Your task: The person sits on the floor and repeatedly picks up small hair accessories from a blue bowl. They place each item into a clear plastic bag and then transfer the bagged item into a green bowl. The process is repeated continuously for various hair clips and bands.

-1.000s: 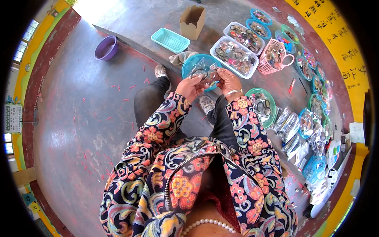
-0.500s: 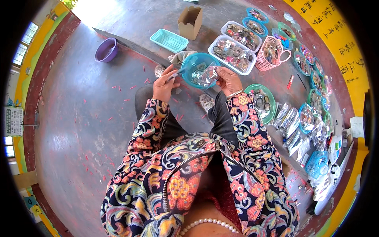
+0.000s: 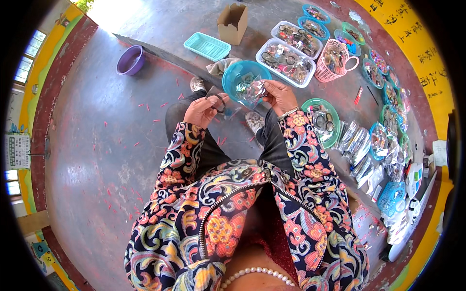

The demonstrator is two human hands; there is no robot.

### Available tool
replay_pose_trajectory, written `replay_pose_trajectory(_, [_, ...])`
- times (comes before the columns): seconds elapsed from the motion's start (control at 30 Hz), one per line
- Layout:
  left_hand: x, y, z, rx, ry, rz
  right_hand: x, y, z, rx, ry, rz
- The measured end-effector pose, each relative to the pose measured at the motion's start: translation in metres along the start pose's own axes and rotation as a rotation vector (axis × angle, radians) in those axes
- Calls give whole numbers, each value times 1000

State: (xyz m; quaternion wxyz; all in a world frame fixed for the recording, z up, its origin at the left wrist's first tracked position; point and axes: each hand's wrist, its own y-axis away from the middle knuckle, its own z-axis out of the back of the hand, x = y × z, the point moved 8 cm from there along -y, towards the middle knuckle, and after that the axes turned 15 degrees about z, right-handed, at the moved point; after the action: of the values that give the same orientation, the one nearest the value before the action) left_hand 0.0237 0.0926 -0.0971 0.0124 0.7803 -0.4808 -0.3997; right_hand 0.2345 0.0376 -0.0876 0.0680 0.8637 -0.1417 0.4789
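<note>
Between the fingers of my left hand [image 3: 200,112] is a dark hair tie [image 3: 224,103], its loop standing up beside a bit of clear plastic. My right hand [image 3: 281,97] pinches a crinkled clear plastic bag [image 3: 255,90] at its edge; what lies inside the bag is too small to make out. Both hands are in front of my knees, apart from each other. Just beyond them stands a blue-green bowl [image 3: 233,72] holding more clear packets, and the bag hangs over its near right rim.
A green basket [image 3: 307,107] with dark loops stands right of my right hand. Beyond are white trays [image 3: 258,52] of packets, a pink basket [image 3: 324,72], a turquoise tray [image 3: 206,44], a cardboard box [image 3: 232,34] and a purple basin [image 3: 130,62]. Flat plastic packets [image 3: 352,143] lie at right.
My left hand has turned and dropped slightly, and the hair tie's round loop now shows. The bag in my right hand has shifted slightly left, still over the bowl.
</note>
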Motion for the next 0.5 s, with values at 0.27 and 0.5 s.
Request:
replay_pose_trajectory(0.27, [-9,1,-2,-139,-63,-91,-1,1,-2,13,93,-19])
replay_pose_trajectory(0.5, [-2,-7,-21,-323,-657,11,0,6,-15,121,341,-13])
